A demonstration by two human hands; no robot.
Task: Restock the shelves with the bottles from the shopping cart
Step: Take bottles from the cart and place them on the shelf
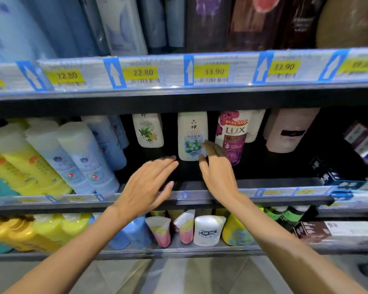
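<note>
Head view: a middle shelf (200,197) is faced at close range; both hands are reached into its dark gap.
Task thing: a white bottle (192,135) is stood upright on that shelf, between a second white bottle (148,130) and a LUX bottle (232,134). No cart is seen.
Step, as judged: the white bottle seems to be being set in line; whether it is just being let go or nudged cannot be told.
Doing it well: the label should be kept facing outward, and the bottle squared with its neighbours without the LUX bottle being knocked.
Right hand (216,166): fingers are held nearly straight, tips at the bottle's lower right edge; nothing is grasped.
Left hand (146,183): flat, palm down, fingers extended toward the gap; nothing is held.
Forearms: both are stretched forward and upward from the lower frame.
</note>
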